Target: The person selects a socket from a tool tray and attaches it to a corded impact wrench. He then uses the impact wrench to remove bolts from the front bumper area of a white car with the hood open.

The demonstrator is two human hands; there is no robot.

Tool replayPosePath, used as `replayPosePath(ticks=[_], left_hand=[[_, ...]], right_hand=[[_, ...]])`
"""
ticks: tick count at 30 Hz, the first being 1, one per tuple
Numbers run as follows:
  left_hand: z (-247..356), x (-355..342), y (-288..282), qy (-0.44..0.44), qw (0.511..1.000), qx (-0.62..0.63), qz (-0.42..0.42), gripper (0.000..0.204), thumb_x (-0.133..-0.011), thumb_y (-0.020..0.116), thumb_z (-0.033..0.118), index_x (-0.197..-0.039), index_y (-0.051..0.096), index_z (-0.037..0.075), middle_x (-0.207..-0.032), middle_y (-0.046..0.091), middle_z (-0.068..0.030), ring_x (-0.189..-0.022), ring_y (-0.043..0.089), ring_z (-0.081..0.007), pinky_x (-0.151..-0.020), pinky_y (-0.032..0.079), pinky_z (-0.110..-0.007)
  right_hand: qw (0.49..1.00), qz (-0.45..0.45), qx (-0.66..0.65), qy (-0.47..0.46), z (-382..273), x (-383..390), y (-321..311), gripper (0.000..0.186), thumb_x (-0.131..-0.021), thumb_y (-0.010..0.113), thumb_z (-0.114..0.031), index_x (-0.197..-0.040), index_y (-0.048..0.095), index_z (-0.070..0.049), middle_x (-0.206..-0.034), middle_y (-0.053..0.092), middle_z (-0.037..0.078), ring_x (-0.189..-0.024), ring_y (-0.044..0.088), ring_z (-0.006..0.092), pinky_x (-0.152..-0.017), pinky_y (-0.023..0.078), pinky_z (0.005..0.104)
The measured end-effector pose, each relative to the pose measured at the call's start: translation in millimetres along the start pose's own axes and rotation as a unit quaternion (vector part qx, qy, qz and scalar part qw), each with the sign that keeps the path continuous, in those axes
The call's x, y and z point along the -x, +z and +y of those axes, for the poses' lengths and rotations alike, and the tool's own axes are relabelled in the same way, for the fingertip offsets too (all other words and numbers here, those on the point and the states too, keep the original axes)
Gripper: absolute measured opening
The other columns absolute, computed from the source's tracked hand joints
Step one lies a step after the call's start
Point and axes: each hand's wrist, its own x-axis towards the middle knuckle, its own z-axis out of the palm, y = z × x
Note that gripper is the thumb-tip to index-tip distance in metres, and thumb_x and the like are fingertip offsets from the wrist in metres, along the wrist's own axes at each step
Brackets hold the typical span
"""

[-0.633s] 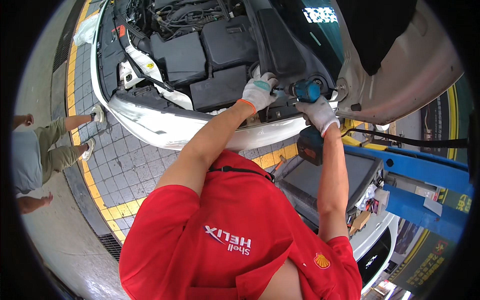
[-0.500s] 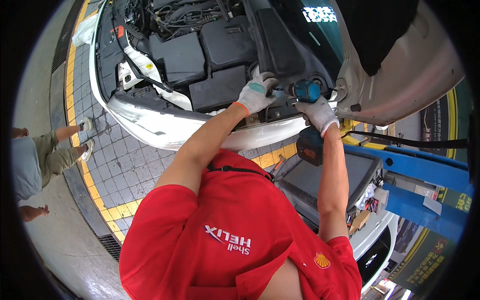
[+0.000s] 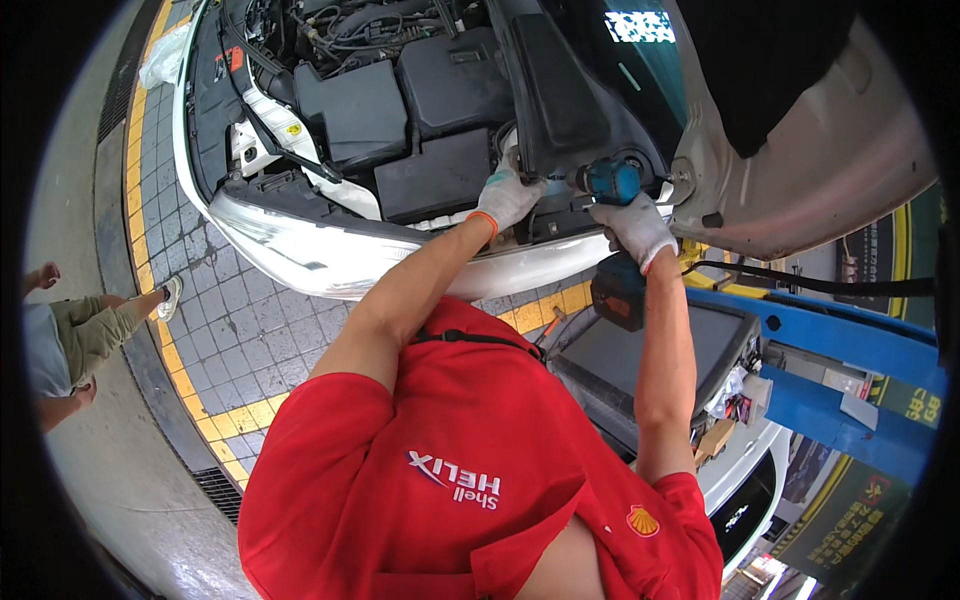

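Note:
My right hand (image 3: 638, 228), in a white work glove, is closed around the handle of a blue-and-black cordless power drill (image 3: 612, 182). The tool's front end points left, over the dark trim at the base of the windshield. My left hand (image 3: 508, 198), gloved with an orange cuff, reaches to the lower end of the black cowl panel (image 3: 562, 85). Its fingers are spread, one stretched into the gap beside the panel; the fingertips are partly hidden. Left of that hand lies a black engine-bay cover (image 3: 432, 178).
The raised white hood (image 3: 810, 160) hangs at the right. Below it are a blue lift arm (image 3: 850, 310) and a dark-topped cart (image 3: 650, 350). A white fender (image 3: 400, 268) lies between me and the engine bay. Another person (image 3: 85, 345) stands at far left.
My left hand has moved left, away from the drill's front end, and its fingers have stretched toward the gap. The right hand and drill stay nearly still. The other person has shifted.

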Motion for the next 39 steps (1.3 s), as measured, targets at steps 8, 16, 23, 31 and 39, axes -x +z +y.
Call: replayPosePath(ticks=[8, 16, 23, 31, 39], left_hand=[[-11.7, -5.8, 8.0, -0.014, 0.997, -0.061, -0.034, 0.132, -0.084, 0.084, 0.050, -0.173, 0.001, -0.002, -0.149, 0.060, -0.0362, -0.134, 0.065, -0.0446, -0.115, 0.052, -0.043], [-8.8, -4.0, 10.3, -0.016, 0.998, -0.052, -0.027, 0.130, -0.084, 0.083, 0.048, -0.173, 0.002, -0.001, -0.151, 0.058, -0.0366, -0.137, 0.063, -0.0439, -0.116, 0.052, -0.043], [-9.4, -4.8, 10.6, -0.003, 0.998, -0.051, -0.023, 0.128, -0.085, 0.084, 0.044, -0.173, 0.004, 0.000, -0.152, 0.057, -0.0363, -0.138, 0.063, -0.0440, -0.117, 0.051, -0.044], [-10.2, -3.7, 10.5, -0.006, 0.998, -0.045, -0.031, 0.126, -0.085, 0.084, 0.043, -0.172, 0.006, -0.002, -0.151, 0.058, -0.0359, -0.137, 0.063, -0.0440, -0.117, 0.051, -0.043], [-7.7, -2.5, 7.1, -0.004, 0.999, -0.040, -0.034, 0.128, -0.084, 0.085, 0.042, -0.172, 0.005, -0.006, -0.150, 0.059, -0.0361, -0.139, 0.062, -0.0445, -0.118, 0.050, -0.043]], right_hand=[[1.000, 0.001, 0.015, 0.011, -0.3, -2.8, 0.8, 0.028, -0.086, 0.081, -0.027, -0.086, 0.071, -0.001, -0.067, 0.065, 0.005, -0.057, 0.063, 0.0156, -0.059, 0.054, 0.0333], [1.000, -0.014, -0.002, 0.005, 4.5, -7.9, -0.7, 0.027, -0.086, 0.081, -0.026, -0.090, 0.074, -0.001, -0.069, 0.066, 0.005, -0.061, 0.064, 0.0161, -0.062, 0.055, 0.0353], [1.000, 0.001, 0.021, 0.001, 0.6, -5.7, 0.9, 0.025, -0.086, 0.081, -0.025, -0.093, 0.074, -0.002, -0.068, 0.063, 0.004, -0.059, 0.060, 0.0161, -0.059, 0.053, 0.0359], [0.997, -0.006, 0.078, -0.024, 7.0, -15.9, -2.1, 0.036, -0.085, 0.082, -0.031, -0.098, 0.075, 0.002, -0.071, 0.070, 0.010, -0.063, 0.067, 0.0199, -0.063, 0.054, 0.0369], [0.990, 0.038, 0.112, -0.081, 14.8, -17.7, 2.9, 0.035, -0.085, 0.084, -0.033, -0.097, 0.074, -0.001, -0.072, 0.068, 0.005, -0.060, 0.062, 0.0148, -0.059, 0.049, 0.0337]])
